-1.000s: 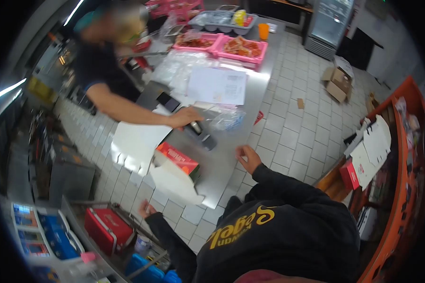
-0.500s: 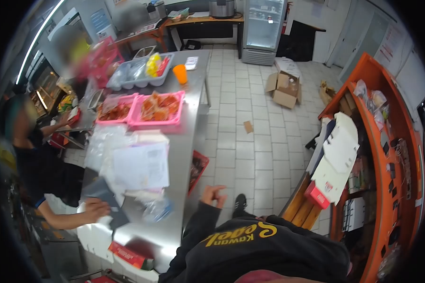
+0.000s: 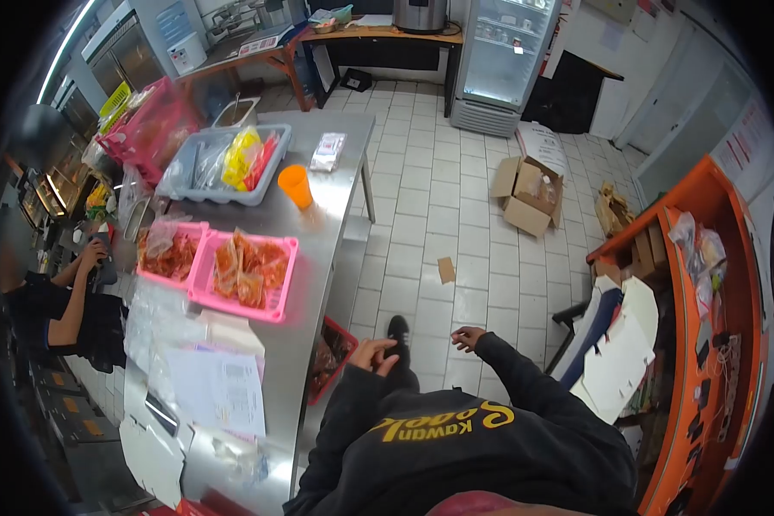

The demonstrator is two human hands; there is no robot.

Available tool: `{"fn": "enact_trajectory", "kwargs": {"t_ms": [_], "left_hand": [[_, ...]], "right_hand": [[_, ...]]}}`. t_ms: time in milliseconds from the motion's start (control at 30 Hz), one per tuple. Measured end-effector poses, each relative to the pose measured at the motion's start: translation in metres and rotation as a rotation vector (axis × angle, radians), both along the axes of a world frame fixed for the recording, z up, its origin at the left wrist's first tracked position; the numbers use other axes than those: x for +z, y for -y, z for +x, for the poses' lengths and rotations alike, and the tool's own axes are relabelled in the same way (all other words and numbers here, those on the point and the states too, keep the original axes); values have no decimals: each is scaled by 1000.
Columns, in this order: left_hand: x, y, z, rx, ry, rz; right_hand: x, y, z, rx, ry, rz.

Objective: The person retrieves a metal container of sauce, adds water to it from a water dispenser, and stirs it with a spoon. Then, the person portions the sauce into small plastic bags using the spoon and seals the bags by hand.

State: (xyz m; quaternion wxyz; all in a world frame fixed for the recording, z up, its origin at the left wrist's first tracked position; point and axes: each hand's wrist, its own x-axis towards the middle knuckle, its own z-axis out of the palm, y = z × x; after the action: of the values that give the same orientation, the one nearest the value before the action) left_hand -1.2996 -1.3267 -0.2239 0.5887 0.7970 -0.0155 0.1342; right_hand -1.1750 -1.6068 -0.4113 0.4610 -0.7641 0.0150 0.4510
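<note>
My left hand (image 3: 375, 354) hangs in the air just right of the steel table's edge, its fingers loosely bent and apart. Nothing shows in it. Over the tiled floor, ahead of my body, my right hand (image 3: 467, 338) is held with slightly curled, parted fingers and no visible object. Nearest to the left hand are the steel table (image 3: 322, 249) and a red crate (image 3: 342, 357) beneath it. On the table lie printed papers (image 3: 219, 391), and farther along stand pink baskets (image 3: 242, 275) of bagged reddish food.
A grey-blue tray (image 3: 271, 168) of bags and an orange cup (image 3: 295, 187) stand farther along the table. A co-worker (image 3: 69, 318) is at left. An open carton (image 3: 529, 198) sits on the floor. An orange shelf (image 3: 731, 344) with white cardboard (image 3: 623, 344) lines the right.
My view has shifted forward along the table. My right hand has come into view. The co-worker's hand has left the table, and the dark flat item is off the table's near part.
</note>
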Motion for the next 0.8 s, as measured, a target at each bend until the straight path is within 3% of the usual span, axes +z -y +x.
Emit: {"fn": "enact_trajectory", "kwargs": {"t_ms": [67, 133, 200, 267, 300, 333, 400, 467, 500, 533, 600, 667, 733, 800], "left_hand": [[-14, -15, 42, 34, -38, 10], [-5, -30, 94, 18, -236, -201], [-2, -47, 163, 14, -210, -190], [-21, -63, 238, -95, -41, -94], [5, -64, 271, -61, 15, 71], [23, -63, 305, -58, 4, 60], [47, -62, 370, -210, 16, 171], [48, -56, 428, -339, 22, 118], [50, -55, 456, -419, -24, 112], [53, -55, 482, -499, -71, 103], [51, -62, 529, -447, -127, 167], [35, -78, 579, -358, -85, 341], [21, -106, 618, -146, -183, 220], [3, -139, 642, 234, -221, 383]], "right_hand": [[-3, -4, 62, 32, 36, -47], [-23, 4, 113, 44, 175, -117], [-95, 38, 159, 66, 326, -171], [-67, 49, 185, -60, 147, -219], [-57, 57, 198, -105, 68, -228], [-49, 70, 208, -148, -17, -237], [-43, 99, 220, -315, -3, -40], [-83, 127, 245, -543, -238, 54], [-148, 210, 235, -508, -246, 51], [-197, 169, 275, -691, -652, 17], [-188, 159, 327, -651, -707, -116], [-228, 167, 402, -541, -689, -77], [-240, 154, 505, -410, -603, 61], [-161, 140, 626, -285, -544, 50]]}}
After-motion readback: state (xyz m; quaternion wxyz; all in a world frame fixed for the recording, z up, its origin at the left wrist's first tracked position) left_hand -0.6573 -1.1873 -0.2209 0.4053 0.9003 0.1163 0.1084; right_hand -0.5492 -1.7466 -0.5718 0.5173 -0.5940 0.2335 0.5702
